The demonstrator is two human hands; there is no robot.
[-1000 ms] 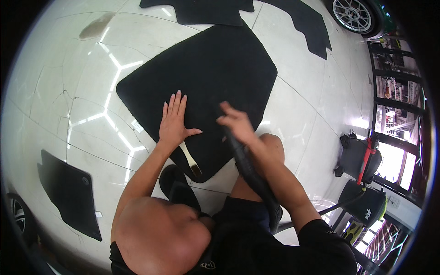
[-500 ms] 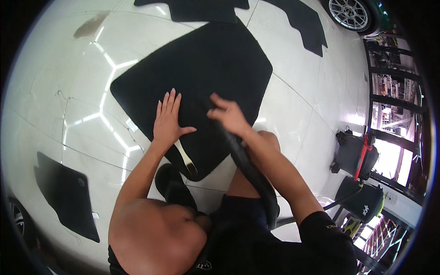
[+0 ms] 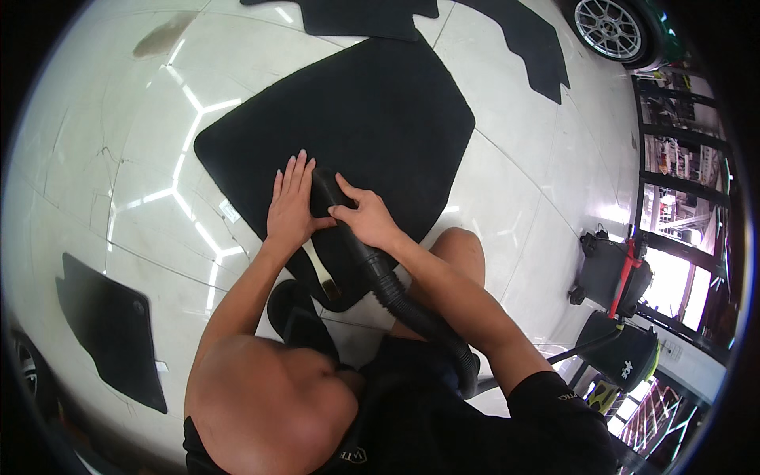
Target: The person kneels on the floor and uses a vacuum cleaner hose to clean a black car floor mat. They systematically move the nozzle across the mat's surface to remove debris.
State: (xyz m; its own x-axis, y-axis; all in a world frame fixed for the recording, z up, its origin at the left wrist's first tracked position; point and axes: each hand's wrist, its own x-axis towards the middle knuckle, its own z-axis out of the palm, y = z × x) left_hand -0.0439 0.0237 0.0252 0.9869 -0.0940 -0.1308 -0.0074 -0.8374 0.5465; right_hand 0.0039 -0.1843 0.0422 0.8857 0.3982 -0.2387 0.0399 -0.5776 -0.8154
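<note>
A large black car mat (image 3: 396, 119) lies on the floor in front of me. My left hand (image 3: 290, 210) rests flat on its near left part, fingers stretched forward and the thumb reaching toward the hose. My right hand (image 3: 366, 215) grips the front end of a black vacuum hose (image 3: 380, 273), whose tip is down on the mat right beside my left fingers. From there the hose runs back past my right forearm. A brush with a pale handle (image 3: 318, 265) lies on the mat's near corner, its top end hidden by my left wrist.
More black mats lie about: one touching the far edge (image 3: 356, 17), one at far right (image 3: 526, 47), one at near left (image 3: 111, 328). A car wheel (image 3: 608, 30) stands at far right. A dark wheeled unit (image 3: 606, 273) and a black vacuum bin (image 3: 621, 348) stand at right.
My right hand has swung left with the hose, bringing its tip close to my left hand. My left hand stays in place on the mat. The view has shifted slightly.
</note>
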